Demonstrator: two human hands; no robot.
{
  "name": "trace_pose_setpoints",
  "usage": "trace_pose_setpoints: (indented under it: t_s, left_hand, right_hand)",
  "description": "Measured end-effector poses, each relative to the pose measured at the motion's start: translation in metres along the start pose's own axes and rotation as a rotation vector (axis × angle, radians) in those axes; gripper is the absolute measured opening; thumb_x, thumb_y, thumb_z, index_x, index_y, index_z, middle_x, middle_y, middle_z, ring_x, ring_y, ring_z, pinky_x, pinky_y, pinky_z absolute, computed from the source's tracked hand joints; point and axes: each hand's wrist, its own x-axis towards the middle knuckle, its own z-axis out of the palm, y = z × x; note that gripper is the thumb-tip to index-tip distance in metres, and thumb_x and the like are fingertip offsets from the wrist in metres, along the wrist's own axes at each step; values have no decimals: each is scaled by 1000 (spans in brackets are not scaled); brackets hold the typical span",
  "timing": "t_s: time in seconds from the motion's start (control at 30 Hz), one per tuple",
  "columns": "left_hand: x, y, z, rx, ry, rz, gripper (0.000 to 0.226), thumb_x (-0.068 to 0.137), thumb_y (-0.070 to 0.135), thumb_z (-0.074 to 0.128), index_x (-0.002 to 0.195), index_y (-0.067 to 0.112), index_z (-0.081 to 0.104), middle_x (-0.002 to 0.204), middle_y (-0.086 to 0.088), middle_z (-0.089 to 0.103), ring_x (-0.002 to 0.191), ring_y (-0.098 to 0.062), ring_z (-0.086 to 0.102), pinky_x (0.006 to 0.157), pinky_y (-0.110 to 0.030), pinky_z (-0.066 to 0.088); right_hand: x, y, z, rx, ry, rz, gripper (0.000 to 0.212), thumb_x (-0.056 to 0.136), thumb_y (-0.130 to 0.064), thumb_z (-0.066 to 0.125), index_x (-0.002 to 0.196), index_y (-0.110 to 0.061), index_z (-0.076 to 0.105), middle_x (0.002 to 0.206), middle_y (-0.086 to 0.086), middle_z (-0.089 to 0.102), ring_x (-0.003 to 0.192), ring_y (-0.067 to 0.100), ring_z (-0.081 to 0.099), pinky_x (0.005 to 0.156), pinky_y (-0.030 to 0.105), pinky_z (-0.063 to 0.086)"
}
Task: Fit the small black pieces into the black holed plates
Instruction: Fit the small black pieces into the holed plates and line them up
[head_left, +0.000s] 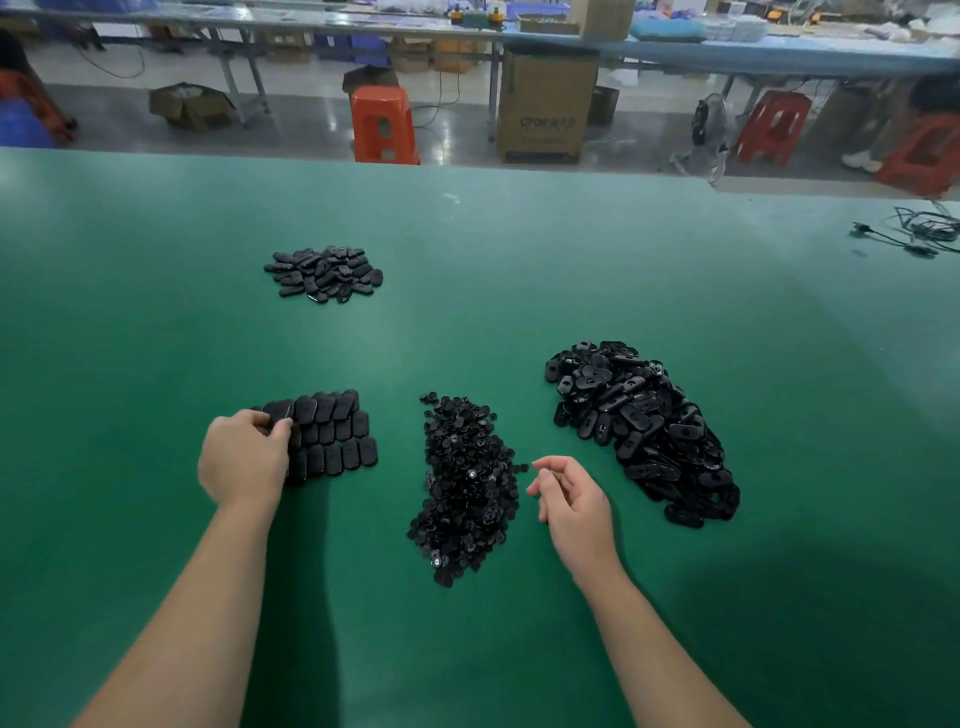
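Nearest the camera, two bare forearms reached out over the green table (519, 270). The right hand (574, 504) hovered just beside the right edge of the pile of small black pieces (467, 488), its fingers loosely curled; whether the fingertips pinched one of the pieces could not be told. The pile ran in a long strip between the two hands, with one stray piece (522, 467) lying just off its edge near the right fingertips.

The left hand (244, 457) rested on the near left corner of a neat block of plates (332, 436), laid in overlapping rows, and its thumb and fingers pinched one plate at the block's left edge. Those plates showed smooth backs.

To the right, a little farther off, lay a large loose heap of black holed plates (644, 426), many with their openings turned up. It sat well apart from the small pieces.

Farther back on the left was a smaller heap of plates (324, 274). At the far right edge of the table lay a tangle of black cable (919, 231).

Beyond the table stood an orange stool (383, 124), a tall cardboard box (545, 111), and a long bench (727, 52) cluttered with goods.
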Motion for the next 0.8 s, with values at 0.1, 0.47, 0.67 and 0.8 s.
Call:
trace_pose_setpoints:
  t_s: [0.1, 0.47, 0.67, 0.8]
  left_hand:
    - [3, 1, 3, 41, -35, 11, 30, 90, 35, 71, 107, 10, 76, 102, -15, 70, 91, -38, 65, 77, -42, 53]
    - [-41, 34, 9, -159, 4, 381, 21, 98, 20, 60, 109, 11, 75, 97, -9, 66, 89, -30, 62, 76, -37, 47]
    - [-87, 62, 36, -107, -290, 497, 26, 103, 25, 53, 123, 20, 70, 95, 5, 60, 74, -9, 57, 64, -30, 50]
    - [-107, 57, 49, -105, -281, 468, 28, 104, 21, 50, 123, 19, 70, 94, 3, 58, 76, -19, 58, 65, -34, 51]
  right_hand:
    - [0, 0, 0, 0, 0, 0, 21, 103, -13, 52, 98, -27, 67, 78, -7, 70, 56, 12, 48, 53, 26, 41]
    - [-1, -1, 0, -5, -5, 0, 23, 104, -11, 50, 98, -26, 67, 76, -8, 69, 55, 10, 48, 51, 25, 40]
    - [-2, -1, 0, -35, 15, -9, 23, 103, -12, 52, 96, -27, 67, 76, -8, 69, 53, 8, 48, 49, 25, 39]
    - [-2, 1, 1, -55, 11, 2, 24, 103, -12, 52, 96, -28, 67, 72, -8, 67, 54, 12, 46, 50, 32, 38]
